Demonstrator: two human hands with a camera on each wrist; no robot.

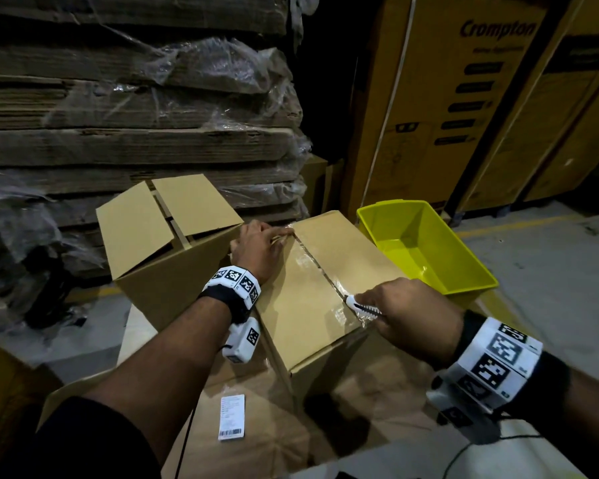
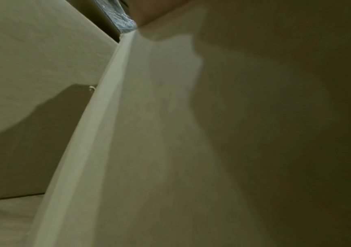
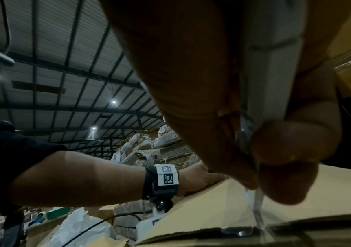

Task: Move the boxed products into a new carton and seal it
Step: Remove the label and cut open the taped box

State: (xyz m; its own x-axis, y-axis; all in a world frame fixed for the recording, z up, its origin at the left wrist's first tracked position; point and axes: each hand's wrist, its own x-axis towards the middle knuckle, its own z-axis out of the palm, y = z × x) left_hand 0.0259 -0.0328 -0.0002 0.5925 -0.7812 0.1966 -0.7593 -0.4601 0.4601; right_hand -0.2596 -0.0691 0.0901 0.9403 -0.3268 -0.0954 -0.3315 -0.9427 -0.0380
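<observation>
A brown carton (image 1: pixel 312 299) lies in front of me, with clear tape (image 1: pixel 306 255) along its top seam. My right hand (image 1: pixel 377 302) grips a white box cutter (image 1: pixel 360 305) at the near end of that seam, its tip on the tape. In the right wrist view the fingers (image 3: pixel 286 142) wrap the cutter (image 3: pixel 272 75) just above the carton (image 3: pixel 212 208). My left hand (image 1: pixel 277 236) presses on the far end of the carton top, fingers at the seam. A second carton (image 1: pixel 173 271) stands to the left with its flaps open. The left wrist view shows only cardboard (image 2: pixel 191 133).
A yellow plastic bin (image 1: pixel 382 205) stands on the floor to the right. Plastic-wrapped stacks of flat cardboard (image 1: pixel 135 115) rise behind, and tall printed cartons (image 1: pixel 464 98) at the back right. Under the carton lies flattened cardboard with a white label (image 1: pixel 231 417).
</observation>
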